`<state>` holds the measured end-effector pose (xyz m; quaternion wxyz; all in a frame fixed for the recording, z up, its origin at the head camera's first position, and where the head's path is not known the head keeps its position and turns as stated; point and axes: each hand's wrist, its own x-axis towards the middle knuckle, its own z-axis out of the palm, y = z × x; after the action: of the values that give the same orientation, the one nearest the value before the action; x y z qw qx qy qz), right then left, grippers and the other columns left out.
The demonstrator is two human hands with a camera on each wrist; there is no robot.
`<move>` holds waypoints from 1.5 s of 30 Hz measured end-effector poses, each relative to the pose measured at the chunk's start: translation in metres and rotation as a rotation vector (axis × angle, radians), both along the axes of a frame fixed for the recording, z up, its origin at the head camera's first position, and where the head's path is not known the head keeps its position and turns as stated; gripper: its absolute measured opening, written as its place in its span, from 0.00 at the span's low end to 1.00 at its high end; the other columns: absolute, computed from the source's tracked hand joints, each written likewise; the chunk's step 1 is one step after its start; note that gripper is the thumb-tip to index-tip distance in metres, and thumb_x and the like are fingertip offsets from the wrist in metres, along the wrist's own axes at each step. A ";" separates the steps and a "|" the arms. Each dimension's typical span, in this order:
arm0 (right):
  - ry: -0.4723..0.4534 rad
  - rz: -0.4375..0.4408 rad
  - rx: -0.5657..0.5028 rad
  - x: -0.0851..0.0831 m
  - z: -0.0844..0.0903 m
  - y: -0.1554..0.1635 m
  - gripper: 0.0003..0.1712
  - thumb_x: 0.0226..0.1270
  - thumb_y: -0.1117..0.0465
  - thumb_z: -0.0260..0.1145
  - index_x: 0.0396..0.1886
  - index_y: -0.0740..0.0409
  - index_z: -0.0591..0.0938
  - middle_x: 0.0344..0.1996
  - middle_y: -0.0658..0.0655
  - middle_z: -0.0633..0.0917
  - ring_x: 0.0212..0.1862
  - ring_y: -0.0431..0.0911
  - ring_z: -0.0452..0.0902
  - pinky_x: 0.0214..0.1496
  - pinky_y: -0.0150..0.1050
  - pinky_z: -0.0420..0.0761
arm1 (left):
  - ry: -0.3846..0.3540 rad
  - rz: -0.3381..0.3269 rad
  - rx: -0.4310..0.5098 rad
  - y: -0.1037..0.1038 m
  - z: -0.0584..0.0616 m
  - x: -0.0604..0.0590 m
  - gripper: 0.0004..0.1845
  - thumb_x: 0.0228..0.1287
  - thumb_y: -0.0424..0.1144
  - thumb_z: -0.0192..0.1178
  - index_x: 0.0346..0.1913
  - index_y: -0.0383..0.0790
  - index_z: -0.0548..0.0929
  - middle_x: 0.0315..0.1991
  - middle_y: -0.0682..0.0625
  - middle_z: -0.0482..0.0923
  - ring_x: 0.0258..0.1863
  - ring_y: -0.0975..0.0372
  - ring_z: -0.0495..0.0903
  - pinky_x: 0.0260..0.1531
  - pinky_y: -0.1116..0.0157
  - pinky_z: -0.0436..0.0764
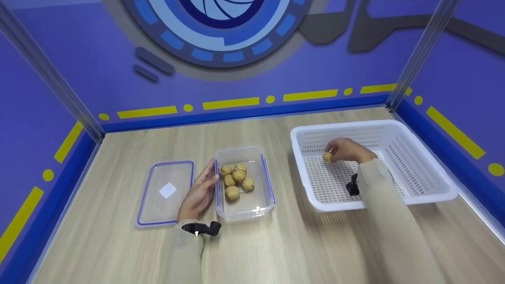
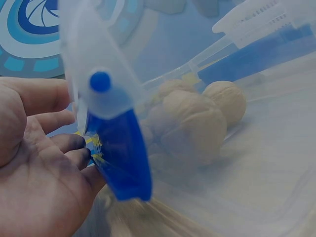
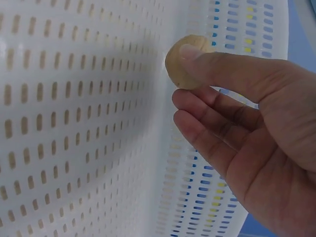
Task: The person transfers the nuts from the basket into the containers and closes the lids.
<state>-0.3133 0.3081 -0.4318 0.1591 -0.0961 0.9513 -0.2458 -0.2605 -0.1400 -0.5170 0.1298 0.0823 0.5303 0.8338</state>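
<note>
My right hand (image 1: 344, 150) is inside the white perforated basket (image 1: 426, 189) and pinches one walnut (image 1: 327, 156) between thumb and fingers; the right wrist view shows that walnut (image 3: 178, 64) just off the basket's wall (image 3: 89, 123). Straight fingers of my left hand (image 1: 199, 193) rest flat against the left side of a clear plastic container (image 1: 258, 207) with blue clips. Several walnuts (image 1: 236, 180) lie in it. In the left wrist view my palm (image 2: 34, 163) lies beside a blue clip (image 2: 121, 153), with walnuts (image 2: 197, 123) seen through the container wall.
The container's clear lid (image 1: 165, 192) with a blue rim lies flat on the wooden table (image 1: 276, 244), left of my left hand. Blue walls close in the table at the back and on both sides.
</note>
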 end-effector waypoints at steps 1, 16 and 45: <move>0.003 0.001 -0.008 0.000 0.001 0.000 0.18 0.55 0.68 0.69 0.48 0.65 0.82 0.42 0.66 0.84 0.44 0.55 0.78 0.48 0.51 0.79 | 0.000 0.000 0.001 0.000 0.000 0.000 0.37 0.69 0.25 0.45 0.76 0.37 0.41 0.78 0.47 0.28 0.77 0.57 0.27 0.76 0.62 0.30; 0.096 0.067 -0.083 0.002 0.022 -0.014 0.17 0.56 0.68 0.67 0.47 0.65 0.83 0.41 0.64 0.86 0.45 0.54 0.80 0.47 0.48 0.82 | -0.009 -0.005 0.011 0.000 0.001 -0.001 0.37 0.69 0.25 0.45 0.76 0.38 0.41 0.78 0.49 0.28 0.77 0.59 0.27 0.75 0.63 0.30; 0.285 0.300 -0.116 0.013 0.059 -0.072 0.14 0.58 0.66 0.68 0.45 0.64 0.84 0.36 0.58 0.86 0.37 0.47 0.79 0.42 0.43 0.83 | -0.025 0.012 -0.021 0.000 0.003 0.002 0.36 0.70 0.26 0.45 0.76 0.40 0.44 0.79 0.49 0.30 0.77 0.59 0.28 0.76 0.62 0.31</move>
<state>-0.3006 0.2361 -0.3727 0.0518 -0.2795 0.9234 -0.2578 -0.2584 -0.1401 -0.5139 0.1325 0.0673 0.5380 0.8298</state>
